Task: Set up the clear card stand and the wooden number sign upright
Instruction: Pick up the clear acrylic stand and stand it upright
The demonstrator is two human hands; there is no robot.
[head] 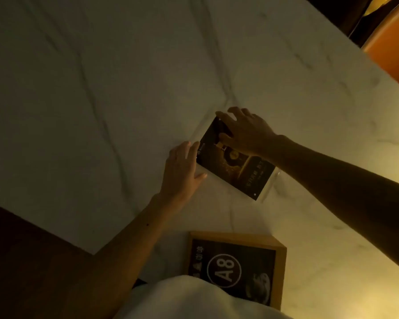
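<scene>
The clear card stand [244, 173] lies flat on the white marble table [101, 100], with a dark printed card inside it. My right hand [244, 132] rests on its far end, fingers curled over the top corner and thumb on the card face. My left hand [182, 171] lies with spread fingers against the stand's left edge. The wooden number sign [237, 263], a light wood frame around a black panel marked "A8", lies flat near the table's front edge, close to me. Neither hand touches it.
An orange chair [392, 51] stands beyond the table's far right edge. Dark floor [21, 261] shows past the table's left corner. My white clothing [194, 300] covers the lower part of the number sign. The light is dim and warm.
</scene>
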